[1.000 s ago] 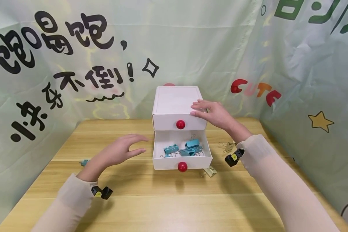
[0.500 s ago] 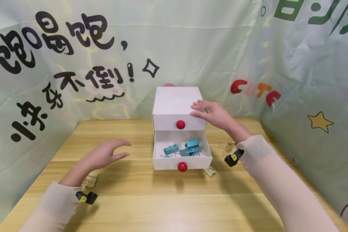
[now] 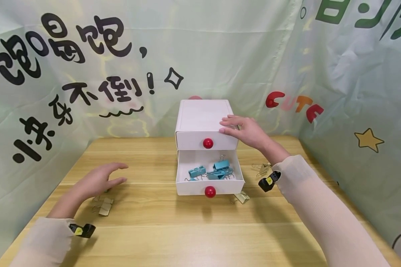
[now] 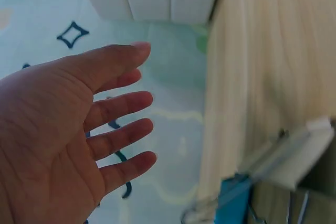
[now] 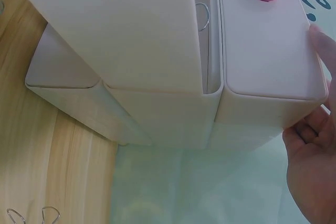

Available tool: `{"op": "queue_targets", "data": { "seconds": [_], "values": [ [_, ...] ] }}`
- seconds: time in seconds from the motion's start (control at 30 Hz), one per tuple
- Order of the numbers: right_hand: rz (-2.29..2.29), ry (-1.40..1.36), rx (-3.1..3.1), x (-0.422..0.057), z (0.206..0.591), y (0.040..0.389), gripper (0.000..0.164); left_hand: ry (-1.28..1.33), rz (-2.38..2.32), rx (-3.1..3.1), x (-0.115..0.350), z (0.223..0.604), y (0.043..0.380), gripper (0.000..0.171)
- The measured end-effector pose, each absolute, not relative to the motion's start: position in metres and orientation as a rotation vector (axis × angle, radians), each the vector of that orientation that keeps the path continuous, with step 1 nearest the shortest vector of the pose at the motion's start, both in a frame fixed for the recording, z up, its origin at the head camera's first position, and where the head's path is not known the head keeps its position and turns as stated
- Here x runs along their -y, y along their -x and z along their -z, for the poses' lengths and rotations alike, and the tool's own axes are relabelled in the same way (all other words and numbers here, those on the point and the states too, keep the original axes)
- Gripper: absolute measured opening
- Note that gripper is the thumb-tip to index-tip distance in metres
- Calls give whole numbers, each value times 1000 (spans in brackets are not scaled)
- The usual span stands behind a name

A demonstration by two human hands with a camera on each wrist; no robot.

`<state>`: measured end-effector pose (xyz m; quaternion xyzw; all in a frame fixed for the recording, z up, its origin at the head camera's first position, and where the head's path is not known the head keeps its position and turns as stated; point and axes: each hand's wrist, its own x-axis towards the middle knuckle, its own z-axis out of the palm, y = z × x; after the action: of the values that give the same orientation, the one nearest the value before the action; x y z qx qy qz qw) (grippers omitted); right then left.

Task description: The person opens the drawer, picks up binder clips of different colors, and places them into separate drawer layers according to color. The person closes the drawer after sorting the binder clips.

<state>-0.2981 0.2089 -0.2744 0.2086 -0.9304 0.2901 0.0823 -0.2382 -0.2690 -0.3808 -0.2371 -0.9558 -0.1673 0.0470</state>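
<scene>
A white drawer box [image 3: 204, 115] stands at the back of the table. Its middle drawer [image 3: 209, 187] is pulled out, with several blue binder clips [image 3: 220, 171] inside. My right hand [image 3: 248, 131] rests on the box's top right edge; its thumb lies at the front edge. Over the left of the table hovers my left hand [image 3: 95, 181], holding nothing, its fingers spread in the left wrist view. Just below it lies a pale yellow binder clip [image 3: 106, 207]. A blue binder clip [image 4: 232, 200] shows beside the yellow one in the left wrist view.
More yellow binder clips lie to the right: one [image 3: 242, 197] by the drawer's front corner, another [image 3: 262, 169] near the right wrist. Both drawer knobs are red, the upper knob [image 3: 208, 143] on the shut top drawer. A printed cloth [image 3: 220, 55] hangs behind the table.
My left hand has moved left, away from the drawer, uncovering the yellow clip on the left. My right hand and the drawer box have stayed put.
</scene>
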Motion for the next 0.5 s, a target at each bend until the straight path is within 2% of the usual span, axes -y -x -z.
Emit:
{"op": "queue_targets", "data": {
  "seconds": [0.5],
  "values": [
    [-888, -601, 2787, -209, 274, 297, 61, 529, 423, 3029, 310, 400, 245, 67]
  ]
}}
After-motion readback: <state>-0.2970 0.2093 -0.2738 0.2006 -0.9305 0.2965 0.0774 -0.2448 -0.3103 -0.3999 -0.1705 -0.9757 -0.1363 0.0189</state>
